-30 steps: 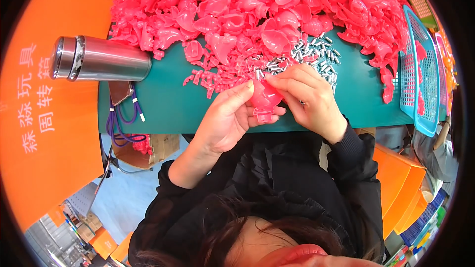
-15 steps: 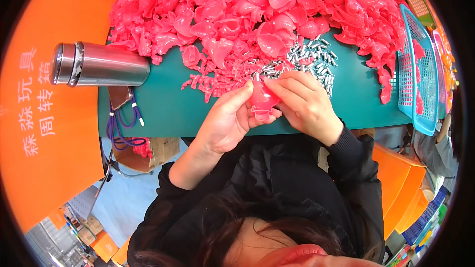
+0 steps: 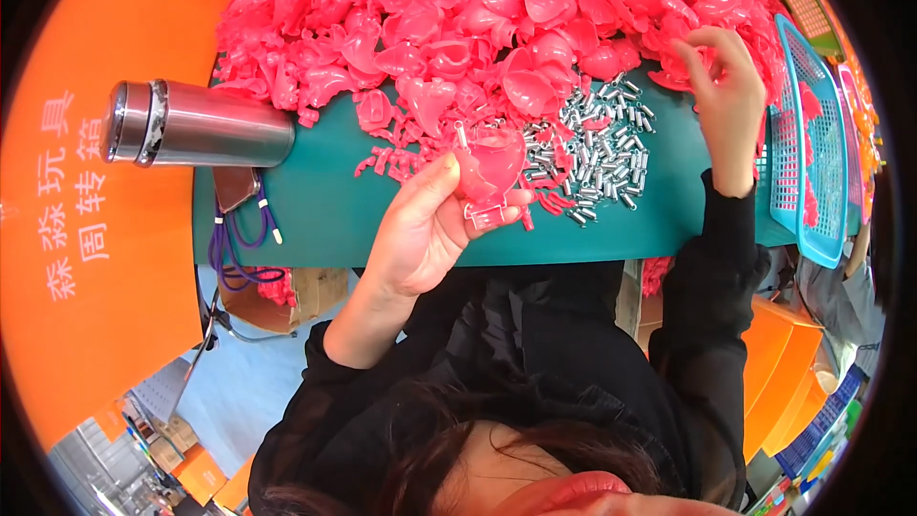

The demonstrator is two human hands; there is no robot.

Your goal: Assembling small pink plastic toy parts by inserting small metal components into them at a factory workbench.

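My left hand (image 3: 420, 234) grips a glossy pink plastic shell (image 3: 492, 167) between thumb and fingers, just above the near edge of the table. A small metal cylinder (image 3: 460, 137) stands up at the shell's top left, and a hinged-looking tab hangs from its lower end. Off to the right, my right hand (image 3: 731, 86) is at the edge of the large pile of pink plastic shells (image 3: 535, 0), its fingers curved and apart with nothing visible in them. Small silvery metal cylinders (image 3: 611, 153) lie heaped between both hands, with small pink pieces (image 3: 396, 161) nearby.
On the green table (image 3: 334, 210) a steel flask (image 3: 224, 124) lies on its side at the left, by a brown case (image 3: 235, 188) with a purple cord (image 3: 224, 248). A blue plastic basket (image 3: 817, 229) stands at the right edge. An orange box (image 3: 115, 67) fills the far left.
My right hand has let go of the shell and swung right and away to the pile. My left hand still holds the shell, now slightly further left and tilted.
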